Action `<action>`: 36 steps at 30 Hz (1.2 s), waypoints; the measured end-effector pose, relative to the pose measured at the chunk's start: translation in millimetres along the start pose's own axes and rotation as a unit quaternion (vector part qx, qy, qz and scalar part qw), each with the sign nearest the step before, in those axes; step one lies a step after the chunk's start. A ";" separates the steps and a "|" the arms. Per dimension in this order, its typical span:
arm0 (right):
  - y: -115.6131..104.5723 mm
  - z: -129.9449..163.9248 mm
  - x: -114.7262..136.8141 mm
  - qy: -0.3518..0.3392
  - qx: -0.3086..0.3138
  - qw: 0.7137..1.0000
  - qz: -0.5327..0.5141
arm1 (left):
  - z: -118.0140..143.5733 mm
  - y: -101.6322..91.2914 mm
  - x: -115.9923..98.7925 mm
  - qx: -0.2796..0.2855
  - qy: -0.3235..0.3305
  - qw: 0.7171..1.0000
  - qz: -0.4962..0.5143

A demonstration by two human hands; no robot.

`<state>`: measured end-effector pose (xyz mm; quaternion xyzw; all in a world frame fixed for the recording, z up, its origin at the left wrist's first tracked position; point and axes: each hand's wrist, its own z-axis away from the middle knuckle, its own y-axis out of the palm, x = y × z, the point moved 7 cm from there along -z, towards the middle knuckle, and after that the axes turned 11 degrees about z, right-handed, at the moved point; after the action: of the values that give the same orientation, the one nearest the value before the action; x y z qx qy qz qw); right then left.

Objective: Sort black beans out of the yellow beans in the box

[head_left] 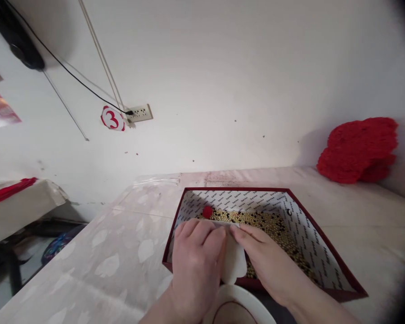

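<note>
My left hand (197, 256) is closed, its fingers curled over the left edge of a flat white piece with rounded corners (234, 261). My right hand (268, 261) pinches the same piece at its upper right, with the thumb near the left hand's fingers. Both hands are over the near side of a dark red box (327, 243) lined with printed paper. Yellowish and black beans (266, 222) cover its bottom. A red disc (207, 212) lies at the back left inside. Just below the white piece, a white bowl (256, 301) is partly cut off by the frame.
A patterned pale cloth (128, 243) covers the table. A red fluffy bundle (361, 150) rests against the wall at right. On the wall are a socket (140, 113) with a plugged-in black cable and a number 3 sign (112, 119). Another covered table (23, 207) stands at left.
</note>
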<state>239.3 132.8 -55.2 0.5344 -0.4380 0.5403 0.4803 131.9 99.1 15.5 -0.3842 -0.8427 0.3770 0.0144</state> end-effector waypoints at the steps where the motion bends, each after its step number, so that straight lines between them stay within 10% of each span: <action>1: -1.2 -0.8 -1.2 0.000 -0.006 1.000 0.001 | 0.9 1.8 -1.1 0.006 0.006 1.000 -0.002; 10: -2.2 -2.5 -2.3 0.020 -0.017 0.997 -0.075 | -11.4 -18.7 14.3 0.015 -0.045 0.998 0.039; 21: -14.0 -5.3 -1.8 0.033 -0.106 0.974 -0.197 | 43.9 38.1 -34.8 0.364 0.187 0.912 -0.003; 29: -19.3 -5.3 -1.4 0.041 -0.144 0.962 -0.229 | -2.2 -4.8 32.5 0.272 -0.136 0.953 0.009; 36: -22.3 -7.1 -4.6 0.048 -0.166 0.953 -0.248 | 7.2 21.5 64.8 0.366 -0.150 0.917 -0.055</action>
<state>260.0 143.1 -60.9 0.5120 -0.3516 0.3488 0.7019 97.7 146.3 -20.8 -0.2441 -0.6580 0.7107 0.0480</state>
